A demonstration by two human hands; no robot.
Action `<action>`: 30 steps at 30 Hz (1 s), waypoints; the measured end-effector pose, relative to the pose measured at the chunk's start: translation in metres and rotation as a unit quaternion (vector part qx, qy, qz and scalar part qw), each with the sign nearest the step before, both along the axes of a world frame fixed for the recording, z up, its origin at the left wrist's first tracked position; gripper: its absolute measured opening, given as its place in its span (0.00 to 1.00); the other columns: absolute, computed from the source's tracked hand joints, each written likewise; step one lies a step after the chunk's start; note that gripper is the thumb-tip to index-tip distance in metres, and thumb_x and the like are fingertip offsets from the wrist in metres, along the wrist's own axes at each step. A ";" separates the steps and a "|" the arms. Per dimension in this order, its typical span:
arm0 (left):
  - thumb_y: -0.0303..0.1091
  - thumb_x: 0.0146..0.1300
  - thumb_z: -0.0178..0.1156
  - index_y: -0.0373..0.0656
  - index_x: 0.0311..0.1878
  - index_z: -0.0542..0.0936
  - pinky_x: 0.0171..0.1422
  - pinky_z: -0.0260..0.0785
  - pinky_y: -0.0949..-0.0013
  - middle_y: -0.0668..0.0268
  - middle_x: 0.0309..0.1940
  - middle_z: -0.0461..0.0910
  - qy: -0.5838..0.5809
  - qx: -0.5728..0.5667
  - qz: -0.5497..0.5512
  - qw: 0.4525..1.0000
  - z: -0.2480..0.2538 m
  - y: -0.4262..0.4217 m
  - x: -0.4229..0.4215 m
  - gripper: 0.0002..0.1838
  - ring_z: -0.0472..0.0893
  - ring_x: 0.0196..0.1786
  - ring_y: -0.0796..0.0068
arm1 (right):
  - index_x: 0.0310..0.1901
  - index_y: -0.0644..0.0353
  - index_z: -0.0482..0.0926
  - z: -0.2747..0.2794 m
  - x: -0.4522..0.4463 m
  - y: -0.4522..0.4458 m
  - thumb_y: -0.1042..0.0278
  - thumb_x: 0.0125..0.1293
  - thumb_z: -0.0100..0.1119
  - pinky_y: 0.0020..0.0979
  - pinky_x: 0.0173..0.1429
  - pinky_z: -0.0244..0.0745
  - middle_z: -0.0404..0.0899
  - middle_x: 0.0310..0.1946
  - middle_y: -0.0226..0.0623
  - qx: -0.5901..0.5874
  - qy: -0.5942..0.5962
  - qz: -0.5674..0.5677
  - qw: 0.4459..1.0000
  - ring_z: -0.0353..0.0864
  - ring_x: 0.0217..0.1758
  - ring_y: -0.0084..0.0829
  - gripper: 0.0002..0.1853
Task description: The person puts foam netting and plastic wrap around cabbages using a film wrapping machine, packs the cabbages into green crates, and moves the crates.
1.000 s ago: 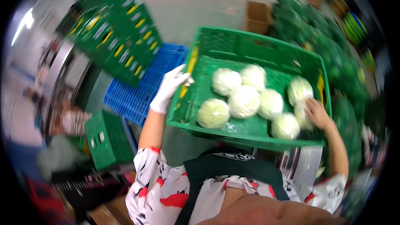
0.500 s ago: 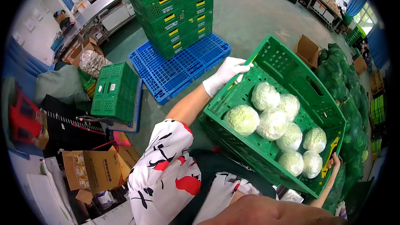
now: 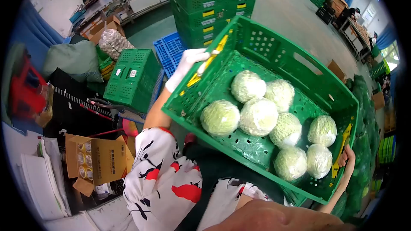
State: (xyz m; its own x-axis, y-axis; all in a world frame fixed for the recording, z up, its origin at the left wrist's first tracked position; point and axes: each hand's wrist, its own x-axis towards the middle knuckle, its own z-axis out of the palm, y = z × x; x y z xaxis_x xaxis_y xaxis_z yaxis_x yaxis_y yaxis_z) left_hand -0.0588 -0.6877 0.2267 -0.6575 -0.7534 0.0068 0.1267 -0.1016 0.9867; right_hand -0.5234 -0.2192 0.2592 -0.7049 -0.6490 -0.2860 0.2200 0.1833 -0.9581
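A green plastic crate is held tilted in front of me, with several plastic-wrapped cabbages lying loose on its bottom. My left hand, in a white glove, is closed around the crate's left end by the yellow handle strip. At the opposite end my right hand appears bare, its fingers curled over the rim beside another yellow strip. Part of another green crate edge shows beneath the held crate's lower corner.
Stacked green crates stand ahead on a blue pallet. Left of them are a closed green crate, a bag of garlic and an open cardboard box with jars. Green net sacks line the right side.
The crate of cabbages has come up closer to me and shifted left, now covering part of the blue pallet. Both hands keep their grip on its ends, and my view has turned.
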 end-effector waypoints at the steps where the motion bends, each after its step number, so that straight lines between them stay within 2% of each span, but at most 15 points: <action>1: 0.34 0.67 0.52 0.34 0.52 0.83 0.32 0.69 0.80 0.65 0.30 0.84 0.010 0.004 0.019 1.000 0.002 -0.009 0.026 0.18 0.79 0.28 0.85 | 0.21 0.50 0.65 0.005 0.008 -0.032 0.58 0.75 0.53 0.22 0.14 0.50 0.60 0.10 0.21 -0.004 0.002 0.022 1.000 0.56 0.09 0.16 0.22; 4: 0.34 0.67 0.52 0.34 0.53 0.82 0.30 0.67 0.81 0.66 0.26 0.82 0.032 0.021 0.027 0.999 0.017 -0.060 0.110 0.19 0.77 0.25 0.86 | 0.22 0.48 0.64 0.008 0.029 -0.135 0.57 0.75 0.52 0.22 0.14 0.49 0.59 0.10 0.19 0.002 -0.020 0.074 0.997 0.54 0.09 0.16 0.21; 6: 0.34 0.67 0.51 0.33 0.53 0.82 0.26 0.62 0.81 0.70 0.19 0.76 0.053 0.020 0.087 0.995 0.027 -0.090 0.157 0.19 0.71 0.20 0.86 | 0.20 0.50 0.64 0.013 0.060 -0.213 0.59 0.75 0.53 0.21 0.13 0.51 0.59 0.10 0.20 -0.031 -0.022 0.105 0.994 0.55 0.08 0.15 0.22; 10: 0.37 0.68 0.50 0.33 0.53 0.82 0.23 0.54 0.79 0.74 0.14 0.67 0.001 -0.058 0.172 0.983 0.063 -0.148 0.234 0.20 0.64 0.17 0.86 | 0.23 0.51 0.64 0.015 0.114 -0.347 0.62 0.74 0.53 0.22 0.15 0.51 0.59 0.14 0.20 -0.036 -0.062 0.163 0.984 0.56 0.10 0.14 0.18; 12: 0.39 0.69 0.50 0.33 0.53 0.82 0.24 0.55 0.79 0.75 0.15 0.65 -0.011 -0.075 0.208 0.975 0.081 -0.188 0.273 0.21 0.64 0.18 0.87 | 0.24 0.51 0.64 0.028 0.160 -0.412 0.64 0.73 0.54 0.21 0.17 0.52 0.58 0.15 0.20 -0.057 -0.087 0.162 0.981 0.56 0.12 0.14 0.17; 13: 0.40 0.70 0.50 0.33 0.53 0.82 0.26 0.57 0.79 0.76 0.16 0.64 -0.003 -0.161 0.247 0.956 0.082 -0.210 0.287 0.21 0.65 0.19 0.86 | 0.24 0.51 0.65 0.029 0.170 -0.440 0.65 0.72 0.55 0.20 0.17 0.52 0.59 0.15 0.20 -0.077 -0.104 0.193 0.973 0.57 0.13 0.14 0.16; 15: 0.41 0.70 0.50 0.33 0.53 0.81 0.32 0.62 0.78 0.76 0.16 0.63 0.045 -0.100 0.276 0.955 0.100 -0.229 0.299 0.22 0.69 0.23 0.84 | 0.24 0.51 0.65 0.040 0.189 -0.493 0.65 0.72 0.55 0.20 0.17 0.52 0.59 0.16 0.20 -0.083 -0.108 0.187 0.973 0.57 0.13 0.14 0.16; 16: 0.42 0.71 0.50 0.33 0.53 0.81 0.36 0.65 0.78 0.76 0.17 0.63 0.065 -0.073 0.284 0.954 0.108 -0.203 0.269 0.22 0.70 0.25 0.83 | 0.25 0.51 0.65 0.034 0.158 -0.473 0.65 0.71 0.56 0.20 0.17 0.52 0.59 0.16 0.20 -0.090 -0.118 0.183 0.972 0.57 0.13 0.14 0.16; 17: 0.43 0.71 0.50 0.33 0.53 0.81 0.39 0.68 0.77 0.76 0.17 0.62 0.085 -0.058 0.293 0.950 0.112 -0.202 0.266 0.22 0.72 0.27 0.82 | 0.24 0.51 0.66 0.033 0.163 -0.483 0.65 0.71 0.56 0.20 0.16 0.51 0.59 0.15 0.20 -0.097 -0.126 0.179 0.971 0.56 0.12 0.14 0.16; 21: 0.43 0.71 0.50 0.33 0.53 0.81 0.39 0.68 0.77 0.76 0.17 0.62 0.102 -0.078 0.295 0.947 0.109 -0.201 0.265 0.22 0.72 0.27 0.82 | 0.22 0.50 0.66 0.032 0.158 -0.495 0.65 0.72 0.54 0.20 0.14 0.51 0.60 0.12 0.20 -0.135 -0.129 0.223 0.957 0.57 0.10 0.16 0.18; 22: 0.43 0.71 0.50 0.33 0.53 0.81 0.39 0.68 0.77 0.76 0.17 0.62 0.105 -0.086 0.291 0.947 0.106 -0.200 0.265 0.22 0.72 0.27 0.82 | 0.21 0.50 0.66 0.030 0.161 -0.490 0.64 0.72 0.54 0.20 0.13 0.50 0.61 0.11 0.18 -0.131 -0.118 0.200 0.964 0.57 0.09 0.15 0.19; 24: 0.43 0.71 0.50 0.33 0.52 0.81 0.39 0.67 0.77 0.76 0.17 0.62 0.114 -0.100 0.279 0.948 0.097 -0.201 0.261 0.22 0.71 0.26 0.82 | 0.23 0.51 0.67 0.028 0.164 -0.488 0.64 0.72 0.54 0.19 0.13 0.50 0.62 0.12 0.18 -0.134 -0.071 0.137 0.979 0.58 0.09 0.13 0.17; 27: 0.43 0.71 0.50 0.33 0.52 0.81 0.38 0.67 0.78 0.76 0.17 0.62 0.119 -0.109 0.268 0.950 0.089 -0.204 0.261 0.22 0.71 0.26 0.82 | 0.26 0.52 0.68 0.018 0.161 -0.496 0.65 0.72 0.54 0.18 0.13 0.51 0.64 0.14 0.18 -0.211 -0.074 0.201 0.954 0.59 0.09 0.12 0.15; 30: 0.43 0.71 0.50 0.33 0.52 0.81 0.38 0.67 0.78 0.76 0.17 0.62 0.112 -0.104 0.258 0.954 0.091 -0.203 0.257 0.22 0.71 0.26 0.82 | 0.31 0.56 0.70 0.018 0.159 -0.472 0.67 0.74 0.52 0.18 0.13 0.53 0.64 0.15 0.19 -0.185 -0.065 0.175 0.965 0.59 0.10 0.12 0.10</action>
State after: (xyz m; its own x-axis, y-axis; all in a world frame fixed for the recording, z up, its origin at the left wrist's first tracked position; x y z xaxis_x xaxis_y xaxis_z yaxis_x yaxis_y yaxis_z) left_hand 0.1978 -0.8912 0.3174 -0.1636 -0.9435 0.2880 0.3161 0.2264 0.9213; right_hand -0.3646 -0.6915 0.2768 -0.3976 -0.9156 -0.0601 0.3304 -0.0818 -0.9403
